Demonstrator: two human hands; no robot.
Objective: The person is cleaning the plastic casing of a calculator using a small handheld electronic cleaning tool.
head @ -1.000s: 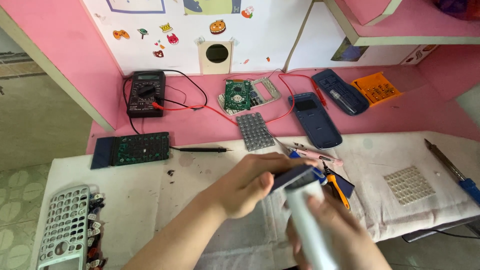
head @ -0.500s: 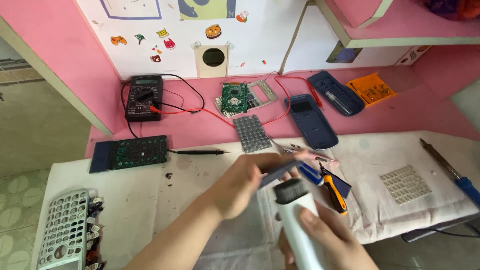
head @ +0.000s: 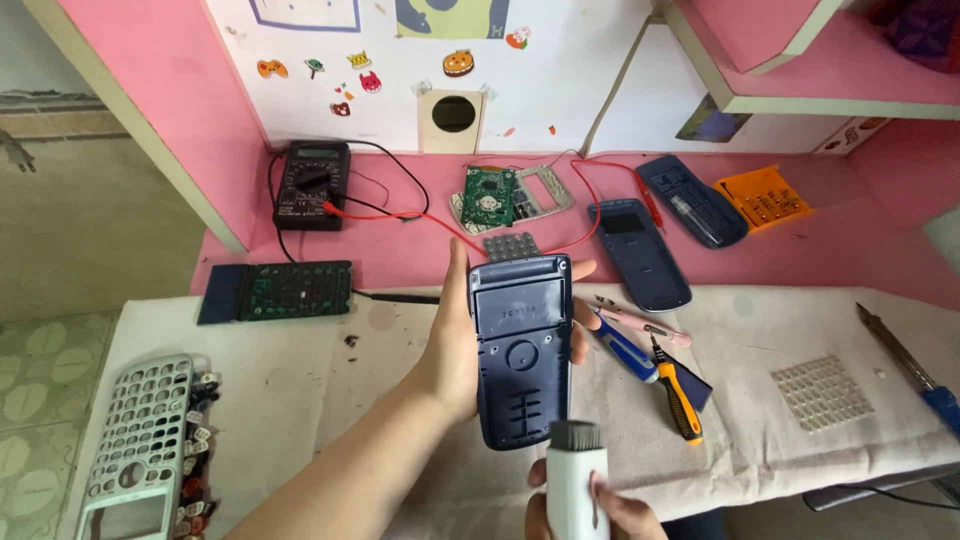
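My left hand (head: 455, 345) holds a dark blue calculator back cover (head: 522, 345) upright, its inner side facing me, thumb on the left edge and fingers behind the right. My right hand (head: 598, 505) at the bottom edge grips a white brush with dark bristles (head: 575, 475), its bristle end just below the cover's lower edge. Most of the right hand is cut off by the frame.
A black multimeter (head: 312, 183) with red leads, a green circuit board (head: 490, 195), two more blue covers (head: 637, 250) and an orange bit case (head: 765, 195) lie on the pink desk. A screwdriver (head: 675, 395), tweezers, a keypad mat (head: 822, 392), a soldering iron (head: 910, 365) and a grey keypad frame (head: 135, 445) lie on the white cloth.
My left hand turned the blue cover from a tilted, edge-on pose to upright and facing me. The brush in my right hand dropped lower, beneath the cover.
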